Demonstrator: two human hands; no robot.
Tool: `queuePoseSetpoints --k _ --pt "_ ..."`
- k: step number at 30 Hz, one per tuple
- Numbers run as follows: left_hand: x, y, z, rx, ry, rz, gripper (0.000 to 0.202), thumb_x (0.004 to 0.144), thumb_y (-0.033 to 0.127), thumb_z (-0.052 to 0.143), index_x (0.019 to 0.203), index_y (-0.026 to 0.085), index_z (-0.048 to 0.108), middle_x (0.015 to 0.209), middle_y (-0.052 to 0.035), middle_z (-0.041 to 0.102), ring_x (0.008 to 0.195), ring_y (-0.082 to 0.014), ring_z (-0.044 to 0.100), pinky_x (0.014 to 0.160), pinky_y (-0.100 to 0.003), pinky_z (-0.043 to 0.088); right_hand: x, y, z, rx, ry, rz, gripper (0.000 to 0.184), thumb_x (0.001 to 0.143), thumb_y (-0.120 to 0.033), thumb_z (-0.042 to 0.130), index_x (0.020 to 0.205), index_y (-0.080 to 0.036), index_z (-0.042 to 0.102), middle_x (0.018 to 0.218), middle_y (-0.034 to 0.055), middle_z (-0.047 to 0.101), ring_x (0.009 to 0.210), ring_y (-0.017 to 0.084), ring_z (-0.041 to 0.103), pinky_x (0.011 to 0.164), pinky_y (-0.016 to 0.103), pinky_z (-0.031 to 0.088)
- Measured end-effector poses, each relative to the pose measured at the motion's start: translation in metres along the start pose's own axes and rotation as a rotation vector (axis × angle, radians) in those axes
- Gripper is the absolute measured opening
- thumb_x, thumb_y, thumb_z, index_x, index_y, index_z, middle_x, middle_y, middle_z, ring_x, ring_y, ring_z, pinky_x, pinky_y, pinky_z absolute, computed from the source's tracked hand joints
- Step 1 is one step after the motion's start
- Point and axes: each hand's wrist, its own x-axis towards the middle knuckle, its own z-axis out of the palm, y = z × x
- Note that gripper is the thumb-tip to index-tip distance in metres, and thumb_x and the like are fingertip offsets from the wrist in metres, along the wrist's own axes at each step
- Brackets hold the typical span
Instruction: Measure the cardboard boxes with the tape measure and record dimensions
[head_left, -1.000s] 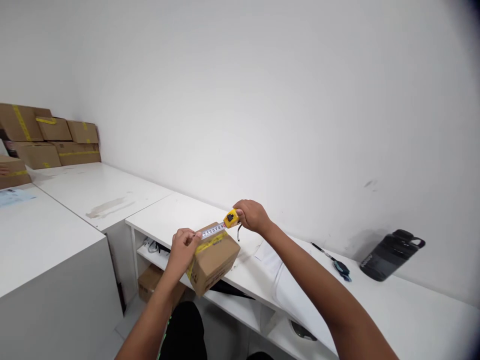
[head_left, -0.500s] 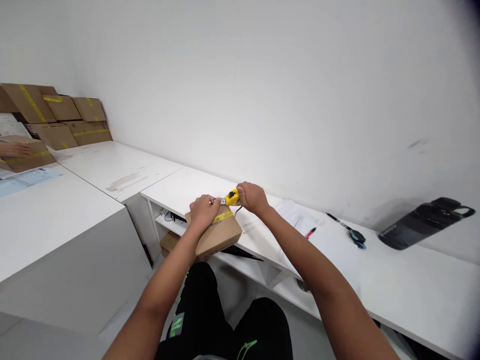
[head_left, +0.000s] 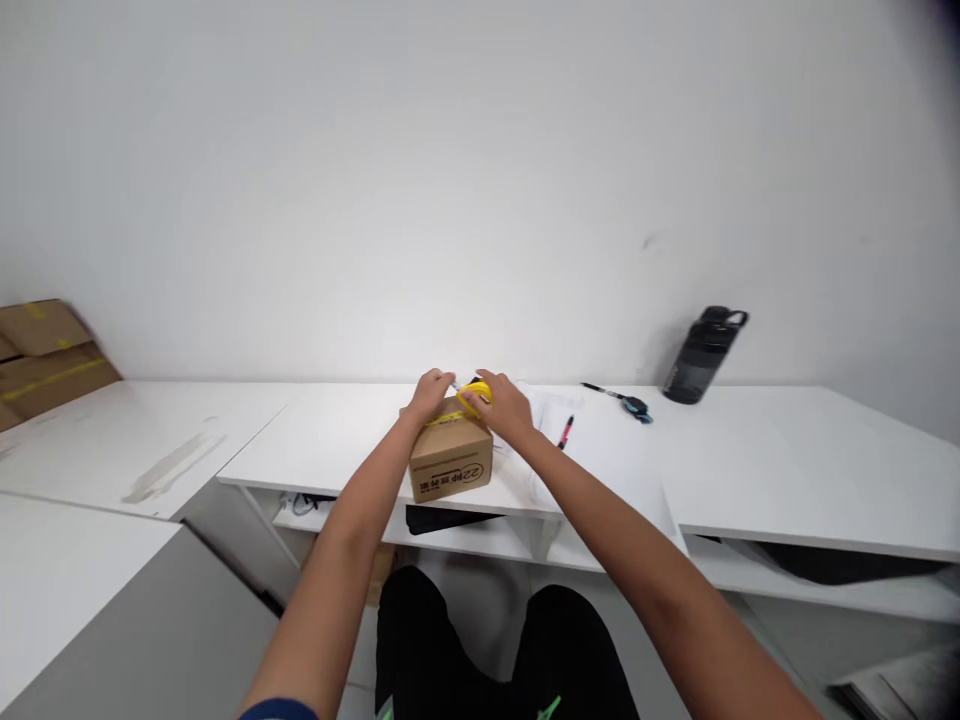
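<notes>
Noted from where I stand: taped cartons (head_left: 49,365) stacked at far left on a stained white table (head_left: 247,410); a coiled cable (head_left: 301,503) on the shelf (head_left: 480,537) under the counter (head_left: 330,430). The left hand (head_left: 430,393) is at the left rear of the small box (head_left: 450,460), fingers curled beside the yellow tape measure (head_left: 478,389); whether they pinch its blade, I cannot tell. The box sits at the counter's front edge. The right hand (head_left: 510,405) grips the tape measure above it. The right forearm (head_left: 600,515) partly obstructs papers (head_left: 553,410); beyond are a red pen (head_left: 565,432), dark reel (head_left: 637,408) and black bottle (head_left: 703,355). Compared with half a second ago, the box's printed front faces more squarely forward; the co-worker's hand has left view
</notes>
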Motion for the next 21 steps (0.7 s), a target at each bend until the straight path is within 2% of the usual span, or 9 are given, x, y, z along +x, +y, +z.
queuePoseSetpoints --k 2,5,8,11,14,17,19,21 --pt "-0.001 0.006 -0.009 -0.015 0.002 0.034 0.021 0.081 0.036 0.049 0.067 0.02 0.05 0.068 0.0013 0.052 0.067 -0.0148 0.047 0.064 -0.028 0.038 -0.001 -0.003 -0.002 0.018 -0.061 -0.002 0.053 0.088 -0.048 0.054 0.136 -0.024 0.049 0.114 0.0097 0.06 0.089 0.021 0.059 0.067 0.028 0.041" --pt "-0.013 0.006 -0.04 0.011 0.026 0.029 0.027 0.078 0.04 0.055 0.061 0.02 0.048 0.063 0.0015 0.048 0.063 -0.015 0.046 0.06 -0.029 0.035 0.003 0.0 -0.011 0.143 -0.174 -0.07 0.051 0.087 -0.034 0.058 0.137 -0.029 0.048 0.115 0.0067 0.058 0.093 0.019 0.059 0.076 0.029 0.046" --pt "-0.036 -0.008 -0.077 0.033 0.048 -0.103 0.034 0.076 0.049 0.058 0.059 0.02 0.052 0.062 -0.0009 0.051 0.065 -0.0182 0.049 0.059 -0.03 0.035 0.016 0.016 -0.024 0.267 -0.388 -0.194 0.052 0.082 -0.024 0.063 0.133 -0.031 0.054 0.114 0.0041 0.059 0.103 0.018 0.057 0.091 0.031 0.044" --pt "-0.063 -0.027 -0.099 0.028 -0.039 -0.274 0.041 0.072 0.058 0.061 0.062 0.019 0.058 0.073 -0.0064 0.062 0.079 -0.0246 0.056 0.064 -0.031 0.039 0.037 0.032 -0.034 0.258 -0.591 -0.194 0.05 0.077 -0.018 0.064 0.125 -0.03 0.061 0.116 0.0046 0.06 0.105 0.019 0.058 0.092 0.031 0.045" --pt "-0.081 -0.038 -0.099 0.112 -0.163 -0.377 0.048 0.073 0.065 0.056 0.069 0.018 0.059 0.088 -0.01 0.067 0.091 -0.0286 0.057 0.073 -0.033 0.042 0.057 0.036 -0.04 0.202 -0.717 -0.13 0.051 0.074 -0.015 0.063 0.122 -0.03 0.064 0.12 0.0052 0.06 0.104 0.02 0.059 0.082 0.027 0.048" --pt "-0.085 -0.043 -0.085 0.157 -0.17 -0.434 0.053 0.07 0.069 0.058 0.087 0.019 0.059 0.108 -0.0126 0.065 0.103 -0.0319 0.056 0.082 -0.036 0.042 0.069 0.031 -0.048 0.127 -0.862 -0.11 0.054 0.067 -0.01 0.063 0.117 -0.03 0.067 0.118 0.004 0.064 0.096 0.021 0.062 0.073 0.024 0.048" --pt "-0.082 -0.047 -0.073 0.044 -0.136 -0.487 0.067 0.063 0.068 0.066 0.109 0.02 0.055 0.13 -0.0166 0.055 0.118 -0.034 0.05 0.09 -0.038 0.041 0.072 0.028 -0.054 0.077 -0.917 -0.125 0.054 0.064 -0.008 0.063 0.113 -0.03 0.069 0.112 0.0027 0.067 0.092 0.021 0.063 0.069 0.024 0.047" --pt "-0.079 -0.052 -0.061 -0.139 -0.112 -0.529 0.083 0.062 0.065 0.071 0.127 0.022 0.044 0.145 -0.0194 0.041 0.131 -0.0348 0.041 0.098 -0.04 0.037 0.07 0.028 -0.059 0.039 -0.905 -0.153 0.05 0.065 -0.008 0.062 0.109 -0.03 0.07 0.108 0.0026 0.068 0.089 0.021 0.063 0.067 0.024 0.046"
